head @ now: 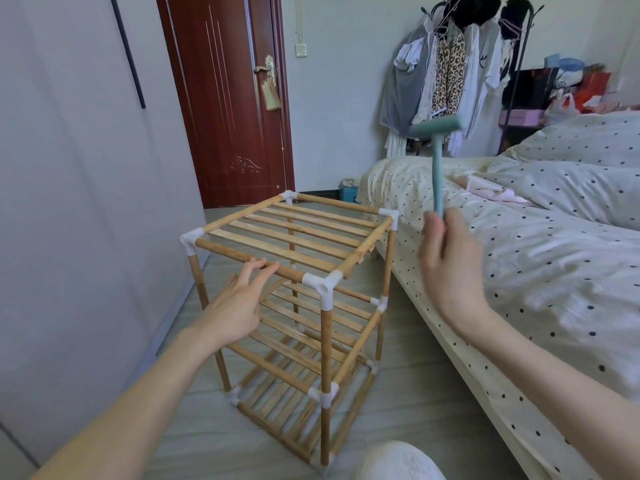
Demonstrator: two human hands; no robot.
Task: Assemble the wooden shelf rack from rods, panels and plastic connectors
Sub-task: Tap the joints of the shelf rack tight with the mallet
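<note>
A wooden shelf rack [294, 306] stands upright on the floor, three slatted tiers joined by white plastic corner connectors. The nearest top connector [322, 285] has an open socket. My left hand [239, 299] lies with straight fingers on the front top rod [249, 259]. My right hand [446, 268] grips the handle of a pale green plastic mallet [437, 147], raised head-up to the right of the rack, above the bed's edge. The mallet is motion-blurred.
A bed [519, 237] with a dotted cover runs along the right, close to the rack. A grey wardrobe wall [69, 168] stands on the left, a red door [228, 98] behind. Clothes hang on a rack [450, 64] at the back. My knee [398, 462] shows at the bottom.
</note>
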